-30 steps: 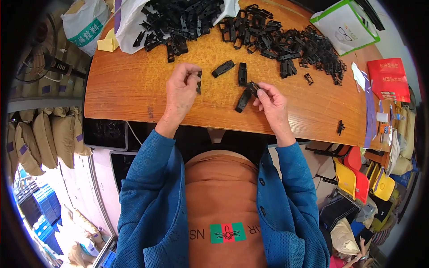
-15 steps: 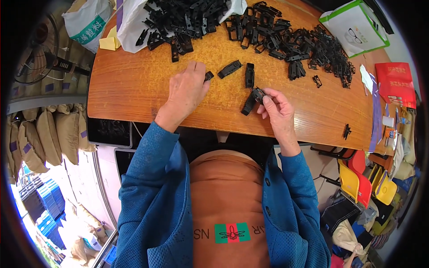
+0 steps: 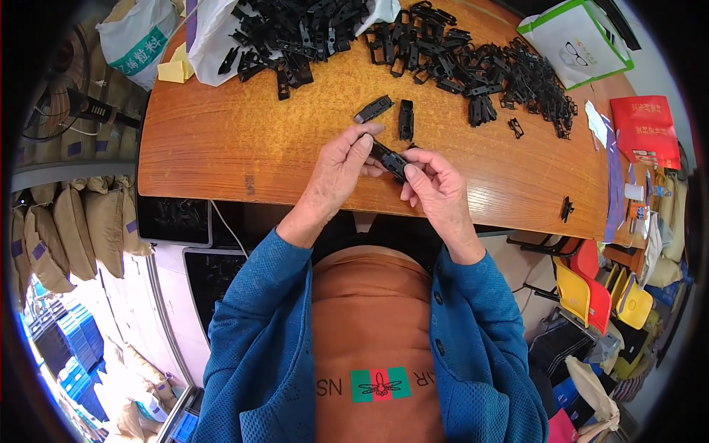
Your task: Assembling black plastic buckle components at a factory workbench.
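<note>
Above the table's near edge, both hands hold a long narrow black plastic part (image 3: 390, 160) between them, tilted down to the right. My left hand (image 3: 341, 164) is closed in a pinch on its upper left end. My right hand (image 3: 440, 189) is closed on its lower right end, thumb on top. The fingers cover both ends, so whether a smaller piece is joined to it cannot be seen. Just beyond the hands, two similar parts lie on the wood: a slanted one (image 3: 374, 108) and one pointing away from me (image 3: 406, 119).
A big pile of black parts (image 3: 303, 33) spills from a white sack at the back. Heaps of open black frames (image 3: 473, 63) stretch to the right. A single frame (image 3: 515, 128) and a small black piece (image 3: 567, 210) lie apart on the brown table (image 3: 221, 148). Red packets (image 3: 645, 129) lie far right.
My left hand has come right and nearer to me, meeting my right hand. Both now grip one black part; before, they were apart, each with a black piece at its fingers.
</note>
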A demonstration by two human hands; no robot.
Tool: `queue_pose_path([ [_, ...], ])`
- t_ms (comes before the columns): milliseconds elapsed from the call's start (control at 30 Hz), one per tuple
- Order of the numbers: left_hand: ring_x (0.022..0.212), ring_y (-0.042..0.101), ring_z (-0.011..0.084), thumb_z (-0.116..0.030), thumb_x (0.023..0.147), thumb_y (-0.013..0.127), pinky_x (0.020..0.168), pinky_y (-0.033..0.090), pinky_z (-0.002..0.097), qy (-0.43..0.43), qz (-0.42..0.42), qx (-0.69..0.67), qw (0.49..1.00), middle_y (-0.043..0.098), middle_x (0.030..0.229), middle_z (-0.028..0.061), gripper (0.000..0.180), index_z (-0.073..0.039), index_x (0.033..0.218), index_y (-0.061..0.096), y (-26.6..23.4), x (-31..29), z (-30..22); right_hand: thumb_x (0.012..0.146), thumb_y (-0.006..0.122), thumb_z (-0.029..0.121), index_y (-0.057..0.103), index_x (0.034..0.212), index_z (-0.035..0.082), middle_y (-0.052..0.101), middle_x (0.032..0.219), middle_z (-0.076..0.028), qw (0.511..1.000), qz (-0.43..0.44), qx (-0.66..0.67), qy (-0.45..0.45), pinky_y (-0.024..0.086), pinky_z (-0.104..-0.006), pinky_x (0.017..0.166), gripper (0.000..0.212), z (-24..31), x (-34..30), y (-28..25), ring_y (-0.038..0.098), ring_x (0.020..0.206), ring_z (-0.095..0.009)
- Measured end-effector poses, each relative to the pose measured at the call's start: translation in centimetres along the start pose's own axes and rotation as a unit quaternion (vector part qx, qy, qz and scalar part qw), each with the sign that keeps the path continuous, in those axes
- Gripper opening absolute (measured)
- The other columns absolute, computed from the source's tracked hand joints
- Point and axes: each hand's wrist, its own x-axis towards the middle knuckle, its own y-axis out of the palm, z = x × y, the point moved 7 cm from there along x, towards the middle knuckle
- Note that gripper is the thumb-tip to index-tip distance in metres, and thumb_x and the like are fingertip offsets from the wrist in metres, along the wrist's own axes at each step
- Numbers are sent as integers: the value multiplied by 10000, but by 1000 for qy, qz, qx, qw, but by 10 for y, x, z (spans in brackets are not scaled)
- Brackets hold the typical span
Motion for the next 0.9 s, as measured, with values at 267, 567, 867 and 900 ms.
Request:
queue_pose_path([
  [267,900,594,106,-249,1004,441,760,519,253,91,25,122,988,608,984,54,347,-9,1236,536,17,-5,-10,932,564,87,589,1126,14,607,748,-10,997,-43,-64,-3,442,-183,527,208,0,-1,-6,571,614,-60],
  [567,955,582,115,-88,923,566,813,495,266,90,117,259,955,602,1050,77,361,-26,1267,478,37,-5,-2,928,546,45,613,1089,12,552,832,-18,981,-4,-167,-100,460,-191,544,178,11,-12,-7,577,654,-73],
  [867,863,544,92,-90,845,674,775,465,244,-41,106,71,991,545,892,20,556,-38,1329,404,55,-8,24,884,633,87,573,1133,58,529,924,-5,982,-4,180,56,452,-195,485,258,-28,-17,-39,544,628,-78],
  [900,855,541,90,-82,843,673,769,463,244,-71,104,33,991,539,883,15,556,-32,1327,404,58,-7,25,884,633,87,573,1133,58,529,924,-5,982,-6,183,55,452,-195,485,258,-27,-16,-40,544,628,-78],
])
